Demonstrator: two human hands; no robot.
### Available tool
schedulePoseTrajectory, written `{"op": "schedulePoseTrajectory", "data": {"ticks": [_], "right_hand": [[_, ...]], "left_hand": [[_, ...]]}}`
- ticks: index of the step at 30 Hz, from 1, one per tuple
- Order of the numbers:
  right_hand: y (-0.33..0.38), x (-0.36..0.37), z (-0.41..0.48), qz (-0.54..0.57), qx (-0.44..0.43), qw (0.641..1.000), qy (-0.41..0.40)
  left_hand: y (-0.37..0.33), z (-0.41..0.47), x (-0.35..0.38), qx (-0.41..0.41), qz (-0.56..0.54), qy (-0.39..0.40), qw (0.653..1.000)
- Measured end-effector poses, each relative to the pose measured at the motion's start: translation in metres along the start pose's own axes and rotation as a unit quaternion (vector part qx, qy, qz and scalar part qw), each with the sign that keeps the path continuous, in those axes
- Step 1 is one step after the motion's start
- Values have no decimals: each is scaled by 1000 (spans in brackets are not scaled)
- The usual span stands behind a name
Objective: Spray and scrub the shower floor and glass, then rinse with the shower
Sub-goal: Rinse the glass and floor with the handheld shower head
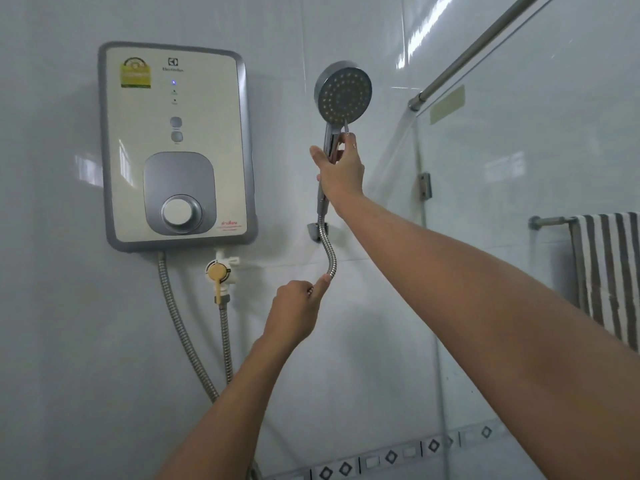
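Note:
A chrome shower head with a round grey face is held upright against the white tiled wall. My right hand grips its handle just under the head. Below it, my left hand pinches the ribbed metal hose that hangs from the handle. The hose passes in front of a small grey wall bracket. The glass panel stands at the right. The shower floor is out of view.
A cream and grey water heater with a round white knob hangs at the left, with a yellow-handled valve and two metal hoses below it. A striped towel hangs on a rail beyond the glass. A steel bar braces the glass.

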State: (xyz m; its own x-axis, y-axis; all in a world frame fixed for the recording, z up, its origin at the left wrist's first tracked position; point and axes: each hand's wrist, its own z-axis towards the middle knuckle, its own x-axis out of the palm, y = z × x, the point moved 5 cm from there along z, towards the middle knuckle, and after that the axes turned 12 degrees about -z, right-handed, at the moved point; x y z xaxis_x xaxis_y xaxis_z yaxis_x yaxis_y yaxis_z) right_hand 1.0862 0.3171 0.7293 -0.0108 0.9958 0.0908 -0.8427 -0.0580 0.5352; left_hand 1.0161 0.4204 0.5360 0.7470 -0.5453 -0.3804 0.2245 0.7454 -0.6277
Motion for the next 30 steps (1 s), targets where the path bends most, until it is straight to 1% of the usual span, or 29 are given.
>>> {"op": "schedulePoseTrajectory", "data": {"ticks": [6,13,17,23,25,29,30], "right_hand": [[-14,11,-6,-70,-26,997,11],[-37,18,-17,-99,-7,995,28],[-38,17,-21,-105,-1,994,34],[-38,12,-38,-86,32,994,52],[-42,14,-60,-66,47,995,60],[-49,14,-124,-28,38,997,58],[-50,13,-143,-15,36,997,65]], "left_hand": [[4,0,11,-3,15,21,1000],[27,-8,30,-26,16,55,998],[39,-16,33,-40,2,57,998],[51,-22,38,-59,-4,57,997],[61,-30,40,-57,-2,65,996],[80,-64,37,-51,5,118,992],[86,-74,33,-35,19,123,992]]}}
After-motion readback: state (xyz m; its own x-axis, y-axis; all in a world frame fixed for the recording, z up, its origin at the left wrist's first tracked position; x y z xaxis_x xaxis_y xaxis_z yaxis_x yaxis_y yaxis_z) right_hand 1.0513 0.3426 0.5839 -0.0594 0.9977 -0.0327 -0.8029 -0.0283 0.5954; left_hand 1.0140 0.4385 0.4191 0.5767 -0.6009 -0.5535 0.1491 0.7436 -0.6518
